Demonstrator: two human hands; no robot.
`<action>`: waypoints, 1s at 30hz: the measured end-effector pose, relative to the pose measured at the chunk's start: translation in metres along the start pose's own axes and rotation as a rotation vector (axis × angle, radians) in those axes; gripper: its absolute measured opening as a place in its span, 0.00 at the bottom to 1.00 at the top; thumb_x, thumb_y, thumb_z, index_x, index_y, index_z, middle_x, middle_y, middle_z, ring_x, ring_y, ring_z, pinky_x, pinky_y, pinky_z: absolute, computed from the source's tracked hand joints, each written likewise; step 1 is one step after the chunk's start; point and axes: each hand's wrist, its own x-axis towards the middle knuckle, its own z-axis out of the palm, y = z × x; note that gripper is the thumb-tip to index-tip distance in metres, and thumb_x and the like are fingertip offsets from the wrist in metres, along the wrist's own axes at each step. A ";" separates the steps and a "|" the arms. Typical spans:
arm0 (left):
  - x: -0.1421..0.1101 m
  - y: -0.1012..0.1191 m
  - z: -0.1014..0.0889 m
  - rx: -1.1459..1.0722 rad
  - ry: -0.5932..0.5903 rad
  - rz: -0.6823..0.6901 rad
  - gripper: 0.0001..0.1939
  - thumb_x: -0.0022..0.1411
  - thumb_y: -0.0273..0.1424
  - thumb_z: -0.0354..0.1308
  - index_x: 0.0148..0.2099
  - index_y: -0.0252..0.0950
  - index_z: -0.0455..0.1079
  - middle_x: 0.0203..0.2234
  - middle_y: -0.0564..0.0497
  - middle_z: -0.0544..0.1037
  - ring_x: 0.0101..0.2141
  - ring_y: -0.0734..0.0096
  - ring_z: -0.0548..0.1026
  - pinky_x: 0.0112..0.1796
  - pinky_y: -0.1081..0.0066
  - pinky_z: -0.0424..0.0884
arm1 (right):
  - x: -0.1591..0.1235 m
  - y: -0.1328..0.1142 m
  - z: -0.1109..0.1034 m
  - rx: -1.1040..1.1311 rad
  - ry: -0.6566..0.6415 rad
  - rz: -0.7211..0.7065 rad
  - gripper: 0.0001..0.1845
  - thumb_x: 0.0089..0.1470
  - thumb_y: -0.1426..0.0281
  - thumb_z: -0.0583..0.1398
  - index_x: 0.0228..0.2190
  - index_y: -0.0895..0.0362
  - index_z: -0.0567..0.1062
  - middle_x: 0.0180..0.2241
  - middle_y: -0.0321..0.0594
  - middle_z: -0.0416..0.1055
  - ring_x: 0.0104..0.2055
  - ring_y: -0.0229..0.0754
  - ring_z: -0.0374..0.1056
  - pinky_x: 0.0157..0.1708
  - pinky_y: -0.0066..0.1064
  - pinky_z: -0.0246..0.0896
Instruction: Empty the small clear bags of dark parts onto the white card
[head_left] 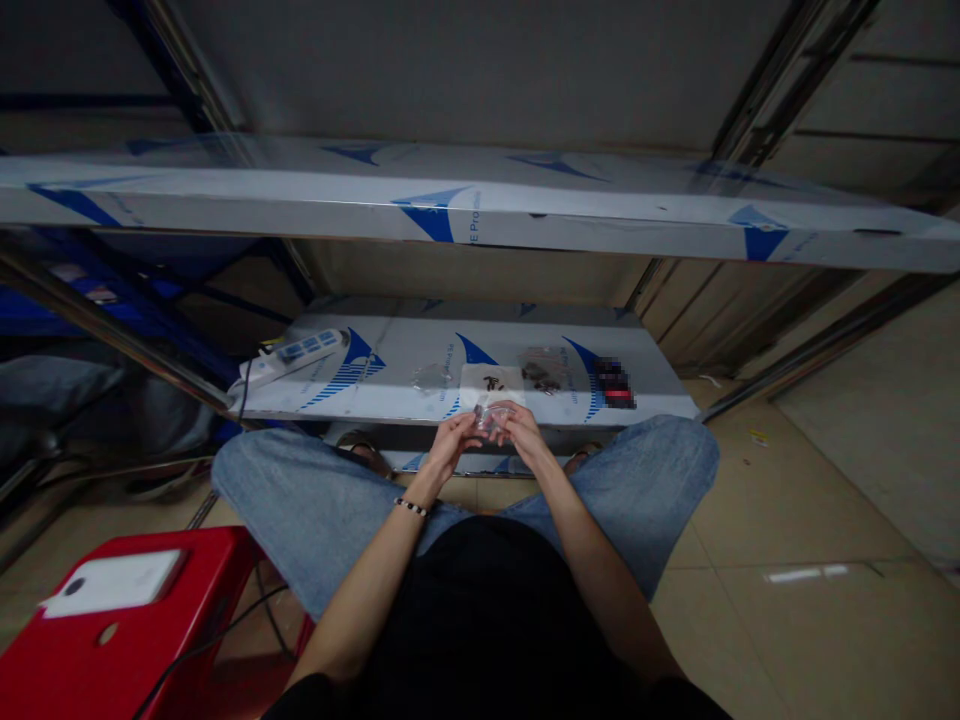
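Between my two hands is a small clear plastic bag [491,416], held just in front of the lower shelf's edge. My left hand [454,441] pinches its left side, and my right hand [519,430] grips its right side. What lies inside the bag is too small to make out. Just beyond my hands, a white sheet [474,380] lies on the shelf with several small dark pieces [494,383] on it. To its right rests a clear bag of brown pieces [541,372], and to its left a crumpled clear bag [431,377].
The lower shelf [405,345] carries a white power strip [300,355] at left and a blurred black-and-red object [615,384] at right. An upper shelf [315,205] crosses above. A red stool [202,575] at lower left bears a white device [124,580] with a cable.
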 end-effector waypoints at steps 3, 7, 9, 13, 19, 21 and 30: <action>-0.001 -0.002 0.000 -0.067 0.094 0.045 0.17 0.54 0.35 0.73 0.41 0.31 0.74 0.34 0.45 0.82 0.36 0.66 0.83 0.34 0.74 0.78 | 0.003 0.005 -0.004 0.000 0.066 0.013 0.24 0.43 0.59 0.73 0.41 0.58 0.77 0.29 0.39 0.78 0.19 0.35 0.70 0.16 0.22 0.61; -0.001 -0.001 0.000 -0.071 0.174 0.011 0.21 0.54 0.31 0.73 0.48 0.32 0.73 0.37 0.43 0.83 0.36 0.63 0.84 0.34 0.73 0.79 | 0.009 0.011 -0.012 -0.036 0.207 -0.001 0.23 0.42 0.56 0.73 0.34 0.58 0.78 0.30 0.43 0.79 0.22 0.38 0.72 0.18 0.24 0.63; -0.001 0.001 0.002 -0.047 0.190 0.009 0.26 0.54 0.31 0.73 0.53 0.32 0.71 0.40 0.41 0.84 0.37 0.61 0.84 0.34 0.71 0.80 | 0.011 0.012 -0.015 -0.072 0.240 -0.033 0.23 0.42 0.54 0.72 0.34 0.58 0.78 0.30 0.42 0.79 0.25 0.40 0.73 0.18 0.25 0.65; 0.000 0.003 0.003 0.021 0.183 0.018 0.25 0.56 0.35 0.73 0.51 0.30 0.72 0.40 0.39 0.84 0.37 0.58 0.84 0.31 0.70 0.80 | 0.013 0.012 -0.015 -0.119 0.204 -0.087 0.24 0.43 0.52 0.70 0.36 0.57 0.80 0.33 0.41 0.79 0.28 0.39 0.71 0.20 0.26 0.68; 0.001 -0.002 -0.001 0.072 0.200 -0.014 0.21 0.54 0.37 0.73 0.44 0.30 0.74 0.40 0.38 0.84 0.36 0.58 0.84 0.27 0.70 0.79 | 0.016 0.018 -0.012 -0.181 0.250 -0.136 0.25 0.45 0.50 0.69 0.35 0.59 0.80 0.28 0.40 0.76 0.20 0.37 0.70 0.15 0.25 0.63; 0.001 -0.003 -0.003 0.077 0.222 -0.024 0.22 0.51 0.35 0.74 0.45 0.30 0.74 0.39 0.40 0.84 0.36 0.59 0.83 0.28 0.70 0.79 | 0.017 0.020 -0.012 -0.210 0.276 -0.168 0.24 0.45 0.51 0.69 0.33 0.60 0.80 0.25 0.39 0.75 0.19 0.37 0.69 0.14 0.25 0.61; 0.001 -0.004 -0.002 -0.002 0.078 -0.023 0.21 0.51 0.38 0.75 0.40 0.33 0.72 0.35 0.46 0.81 0.33 0.67 0.81 0.30 0.69 0.82 | 0.016 0.015 -0.012 -0.150 0.404 -0.199 0.25 0.42 0.52 0.70 0.34 0.59 0.80 0.29 0.41 0.77 0.23 0.38 0.68 0.16 0.26 0.63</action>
